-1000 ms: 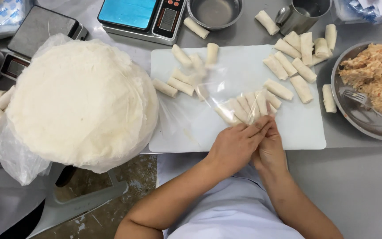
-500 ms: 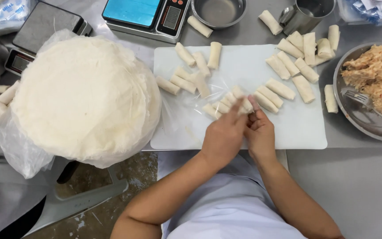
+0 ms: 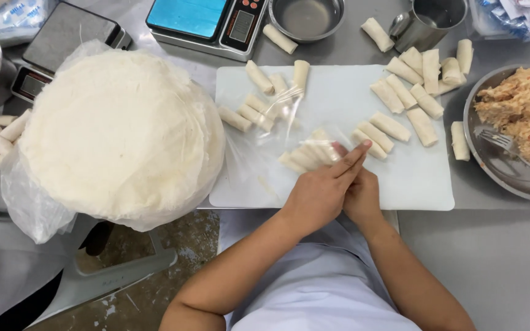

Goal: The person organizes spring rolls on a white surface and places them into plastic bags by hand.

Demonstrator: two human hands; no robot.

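Both hands meet at the near edge of the white rectangular plastic cutting board. The left hand lies over the right hand, its fingers stretched flat and pointing up and to the right, pressed against a thin clear plastic bag that holds a tight row of pale, smooth spring rolls. The right hand is mostly hidden under the left, so whether it is closed on anything cannot be told; the left is open, fingers extended, touching the bag rather than clutching it.

The bagged rolls sit just beyond the fingertips, on the middle of the board, slightly left of the hands. The bag is crinkled and glossy, its loose mouth reaching up toward a small cluster of loose rolls at the board's upper left. More loose cylindrical rolls lie on the board's right half.

To the left, a big round stack of floury white wrapper sheets rests in its own plastic. A shallow metal bowl of shredded orange-beige filling with a fork sits at the right, and a digital kitchen scale with a blue platform stands behind the board.
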